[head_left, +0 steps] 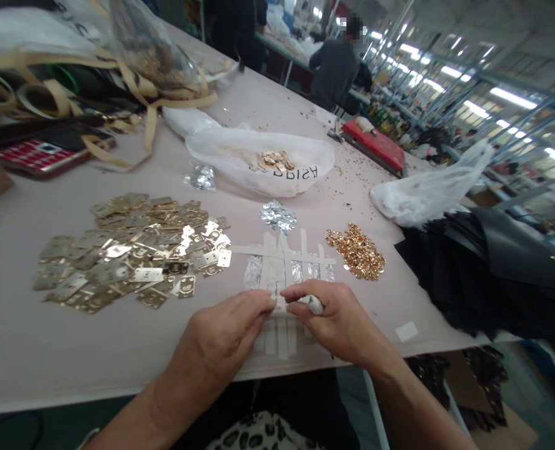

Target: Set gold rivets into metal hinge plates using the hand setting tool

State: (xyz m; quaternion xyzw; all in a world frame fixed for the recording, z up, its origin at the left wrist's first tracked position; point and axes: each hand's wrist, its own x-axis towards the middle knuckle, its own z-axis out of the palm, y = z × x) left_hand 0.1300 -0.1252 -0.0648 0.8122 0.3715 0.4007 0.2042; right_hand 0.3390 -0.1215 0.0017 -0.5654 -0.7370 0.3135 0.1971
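Note:
My left hand (228,331) and my right hand (336,319) meet low over a taped pad (272,265), made of strips of pale tape over clear plastic. The fingers of both are pinched together, almost touching, around a small pale piece (280,305) that I cannot make out. A white wrapping or wrapped object (312,304) shows at my right hand's fingers; which of these it is stays unclear. Left of the pad spreads a heap of flat gold metal plates (132,256). Beyond it lie silver discs (278,215), and to its right small gold fittings (356,252).
A white plastic bag (259,159) with gold pieces lies behind. Black sheets (493,269) are stacked at the right, beside a clear bag (418,194). A red box (374,147) stands farther back. Straps and a red-checked case (38,155) fill the left. A person (337,69) sits beyond.

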